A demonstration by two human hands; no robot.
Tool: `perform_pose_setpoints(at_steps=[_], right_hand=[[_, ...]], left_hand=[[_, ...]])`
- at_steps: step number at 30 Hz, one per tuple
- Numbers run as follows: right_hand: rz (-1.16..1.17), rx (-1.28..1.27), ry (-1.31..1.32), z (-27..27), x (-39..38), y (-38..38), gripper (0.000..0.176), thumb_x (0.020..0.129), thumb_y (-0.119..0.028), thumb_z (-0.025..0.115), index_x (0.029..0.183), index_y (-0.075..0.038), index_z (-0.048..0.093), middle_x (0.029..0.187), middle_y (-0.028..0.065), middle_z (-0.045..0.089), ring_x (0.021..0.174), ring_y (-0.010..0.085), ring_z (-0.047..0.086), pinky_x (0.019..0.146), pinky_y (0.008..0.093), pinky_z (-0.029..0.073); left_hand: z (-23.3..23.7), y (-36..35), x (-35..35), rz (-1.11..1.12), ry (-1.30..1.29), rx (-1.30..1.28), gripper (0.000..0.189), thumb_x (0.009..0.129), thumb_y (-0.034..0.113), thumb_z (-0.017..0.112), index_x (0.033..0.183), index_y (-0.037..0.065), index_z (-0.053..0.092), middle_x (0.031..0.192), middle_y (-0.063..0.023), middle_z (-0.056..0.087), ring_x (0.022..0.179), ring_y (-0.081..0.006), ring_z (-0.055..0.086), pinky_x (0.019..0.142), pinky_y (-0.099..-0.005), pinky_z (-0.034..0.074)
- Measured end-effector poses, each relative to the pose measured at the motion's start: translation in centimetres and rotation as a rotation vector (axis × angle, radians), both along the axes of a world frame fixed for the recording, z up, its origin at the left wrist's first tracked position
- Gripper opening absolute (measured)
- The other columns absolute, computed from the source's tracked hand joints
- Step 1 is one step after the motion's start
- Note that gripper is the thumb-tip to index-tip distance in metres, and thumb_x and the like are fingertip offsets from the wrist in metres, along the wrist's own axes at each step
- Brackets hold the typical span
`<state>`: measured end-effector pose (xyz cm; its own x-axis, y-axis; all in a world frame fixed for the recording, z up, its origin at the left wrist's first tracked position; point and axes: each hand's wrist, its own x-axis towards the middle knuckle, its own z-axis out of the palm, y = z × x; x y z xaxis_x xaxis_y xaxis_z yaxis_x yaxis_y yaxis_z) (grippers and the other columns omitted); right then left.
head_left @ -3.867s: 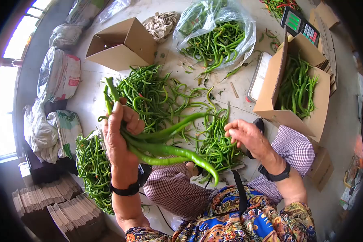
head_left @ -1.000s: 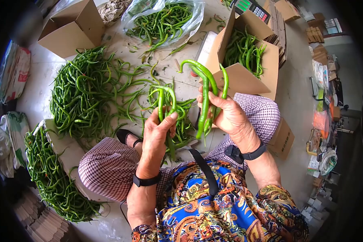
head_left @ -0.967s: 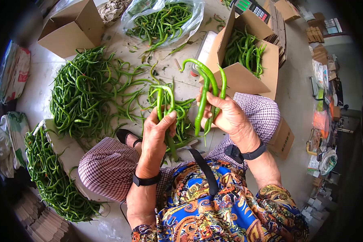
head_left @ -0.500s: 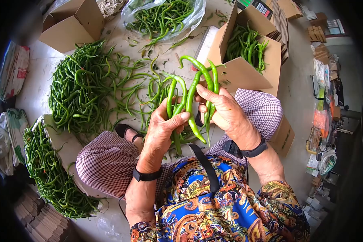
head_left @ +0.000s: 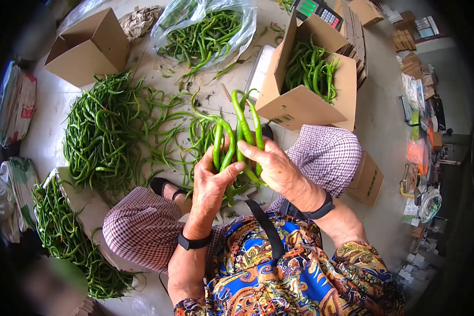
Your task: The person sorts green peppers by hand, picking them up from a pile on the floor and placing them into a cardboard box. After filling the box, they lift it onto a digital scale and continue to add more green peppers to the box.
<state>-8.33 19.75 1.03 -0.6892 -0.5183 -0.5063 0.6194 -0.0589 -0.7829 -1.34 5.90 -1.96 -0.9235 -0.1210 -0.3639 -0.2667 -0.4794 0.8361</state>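
Holding a small bunch of green peppers (head_left: 218,146), the left hand (head_left: 208,184) is closed around their lower part, its thumb pointing toward the right hand (head_left: 276,167). That one is closed too, with its thumb laid across a second bunch (head_left: 243,122). The two bunches stand side by side, very near each other, their long axes running mostly away from the body and their tips curling over. Whether the hidden fingers touch, I cannot tell. Ahead and to the right, nearer the right hand, sits an open carton (head_left: 297,109) with peppers inside; a broad heap (head_left: 102,134) spreads out to the left.
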Motion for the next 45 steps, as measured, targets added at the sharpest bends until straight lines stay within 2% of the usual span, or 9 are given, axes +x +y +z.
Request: perform_pose_setpoints(at_steps=[10, 14, 17, 21, 26, 28, 30, 36, 45], right_hand=[[-0.267, 0.028, 0.458, 8.7, -9.0, 7.1, 0.033, 0.097, -0.022, 0.054, 0.116, 0.005, 0.055, 0.094, 0.0101, 0.064, 0.085, 0.0167, 0.063, 0.078, 0.0294, 0.053], [-0.153, 0.504, 0.735, 9.1, -19.2, 14.8, 0.050, 0.088, -0.028, 0.067, 0.121, 0.006, 0.052, 0.105, 0.0130, 0.064, 0.102, 0.0191, 0.059, 0.096, 0.0295, 0.042], [-0.408, 0.823, 0.965, 8.2, -20.0, 15.7, 0.058, 0.090, -0.031, 0.064, 0.133, 0.003, 0.046, 0.123, 0.0110, 0.058, 0.118, 0.0152, 0.050, 0.097, 0.0321, 0.038], [0.175, 0.652, 0.840, 9.6, -12.7, 10.2, 0.044, 0.090, -0.032, 0.062, 0.125, -0.006, 0.058, 0.118, 0.0059, 0.062, 0.101, 0.0137, 0.061, 0.087, 0.0292, 0.046], [0.404, 0.402, 0.585, 5.5, -5.1, 5.4, 0.024, 0.094, -0.019, 0.059, 0.112, -0.004, 0.064, 0.102, 0.0037, 0.066, 0.091, 0.0100, 0.061, 0.084, 0.0260, 0.048], [0.398, 0.244, 0.133, 3.0, -3.1, 4.3, 0.026, 0.095, -0.023, 0.058, 0.107, -0.002, 0.066, 0.092, 0.0002, 0.066, 0.082, 0.0077, 0.059, 0.072, 0.0235, 0.049], [0.595, 0.223, 0.129, 2.1, -1.4, 2.7, 0.035, 0.095, -0.034, 0.057, 0.103, -0.001, 0.065, 0.091, 0.0023, 0.067, 0.077, 0.0090, 0.060, 0.070, 0.0239, 0.049], [0.532, 0.125, 0.028, 0.5, 1.6, 0.1, 0.031, 0.088, -0.027, 0.070, 0.098, 0.002, 0.064, 0.088, 0.0021, 0.064, 0.084, 0.0085, 0.060, 0.075, 0.0243, 0.049], [0.361, 0.180, 0.197, -0.3, 1.7, -0.9, 0.023, 0.090, -0.012, 0.065, 0.109, -0.002, 0.058, 0.101, 0.0033, 0.064, 0.096, 0.0117, 0.061, 0.087, 0.0273, 0.048]], left_hand=[[-1.3, -0.9, -0.2, 0.114, 0.110, 0.523, 0.042, 0.098, 0.030, 0.048, 0.126, 0.000, 0.046, 0.090, -0.0096, 0.058, 0.065, -0.0127, 0.050, 0.048, -0.0218, 0.037], [-1.4, -1.5, -0.2, 0.151, 0.178, 0.884, 0.046, 0.095, 0.027, 0.055, 0.131, 0.001, 0.041, 0.089, -0.0091, 0.053, 0.067, -0.0105, 0.042, 0.045, -0.0168, 0.035], [-1.4, -1.9, 0.0, 0.166, 0.240, 0.881, 0.050, 0.092, 0.022, 0.060, 0.132, 0.001, 0.038, 0.091, -0.0102, 0.053, 0.066, -0.0093, 0.043, 0.045, -0.0160, 0.038], [-0.7, -1.9, -0.2, 0.123, 0.272, 0.883, 0.053, 0.088, 0.009, 0.059, 0.134, 0.002, 0.034, 0.092, -0.0105, 0.053, 0.065, -0.0092, 0.044, 0.046, -0.0163, 0.040], [-0.5, -1.7, -0.4, 0.157, 0.200, 0.854, 0.057, 0.081, 0.002, 0.058, 0.132, 0.001, 0.034, 0.090, -0.0104, 0.054, 0.064, -0.0099, 0.045, 0.046, -0.0164, 0.039], [-0.4, -1.5, -0.3, 0.115, 0.219, 0.844, 0.059, 0.079, 0.002, 0.059, 0.133, 0.000, 0.034, 0.090, -0.0101, 0.054, 0.063, -0.0102, 0.045, 0.048, -0.0173, 0.040], [-0.4, -1.3, -0.2, 0.074, 0.225, 0.758, 0.066, 0.074, 0.005, 0.061, 0.134, -0.001, 0.034, 0.087, -0.0082, 0.053, 0.060, -0.0118, 0.046, 0.052, -0.0216, 0.043], [-0.3, -1.2, -0.2, 0.099, 0.179, 0.549, 0.071, 0.075, 0.013, 0.054, 0.141, 0.000, 0.032, 0.118, -0.0182, 0.059, 0.106, -0.0272, 0.060, 0.094, -0.0343, 0.048], [0.0, -0.5, -0.2, 0.030, 0.182, 0.489, 0.070, 0.084, 0.024, 0.053, 0.145, 0.000, 0.028, 0.126, -0.0227, 0.054, 0.104, -0.0303, 0.061, 0.092, -0.0397, 0.051]])
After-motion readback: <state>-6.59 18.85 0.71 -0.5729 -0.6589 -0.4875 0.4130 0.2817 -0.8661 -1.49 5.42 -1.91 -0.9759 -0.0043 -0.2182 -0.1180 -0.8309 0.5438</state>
